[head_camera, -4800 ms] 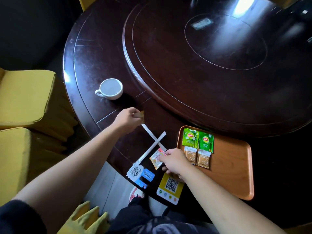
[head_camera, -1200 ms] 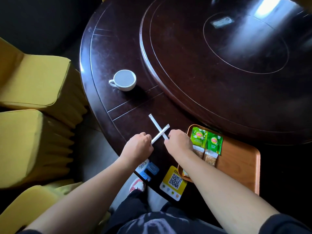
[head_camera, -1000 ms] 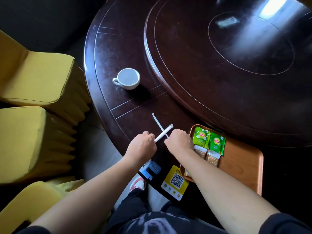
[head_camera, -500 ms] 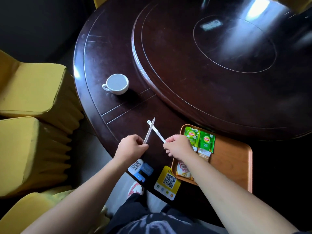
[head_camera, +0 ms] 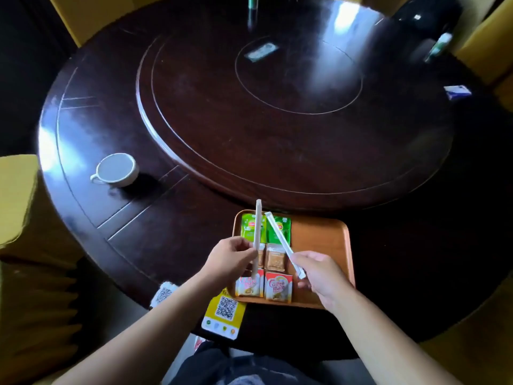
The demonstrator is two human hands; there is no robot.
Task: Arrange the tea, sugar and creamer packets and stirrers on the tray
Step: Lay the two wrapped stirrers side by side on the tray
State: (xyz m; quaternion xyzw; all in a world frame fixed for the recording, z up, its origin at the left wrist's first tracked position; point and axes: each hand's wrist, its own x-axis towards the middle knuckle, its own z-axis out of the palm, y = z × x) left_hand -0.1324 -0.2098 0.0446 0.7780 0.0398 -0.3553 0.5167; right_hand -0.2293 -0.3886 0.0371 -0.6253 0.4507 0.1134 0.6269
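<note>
Orange-brown wooden tray [head_camera: 324,237] with rounded corners sits at the near edge of the dark round wooden table [head_camera: 172,226], just right of centre. Head view only.

Progress, judged from the layout: packets look done. Six of them lie in a two-wide, three-deep grid on the tray's left half:
- two green tea packets [head_camera: 279,232] in the far row
- two tan sugar packets [head_camera: 275,257] in the middle row
- two white-and-red creamer packets [head_camera: 278,286] in the near row

Rows touch or nearly touch and look fairly square. The tray's right half is bare.

Left to do: both stirrers, which are in the air above the tray, not on it.
- Left hand [head_camera: 231,259] pinches the left white paper-wrapped stirrer [head_camera: 257,234] near its lower end, fingers pressed together on it. The stick stands nearly upright, its tip over the tray's far rim.
- Right hand [head_camera: 319,273] pinches the right white paper-wrapped stirrer [head_camera: 280,240], also near its lower end. This one slants far-left across the tea and sugar packets.
- The two tips come close at the far end; I cannot tell whether they touch.

Stirrers look thin, flat, light and straight, with no visible bends. Likely spot for them is the bare right half, laid parallel.

Off-task items: a white ceramic cup [head_camera: 116,169] stands far-left on the table, well apart from the tray, and a yellow QR-code card [head_camera: 224,315] overhangs the table's near edge, just left of the tray.
</note>
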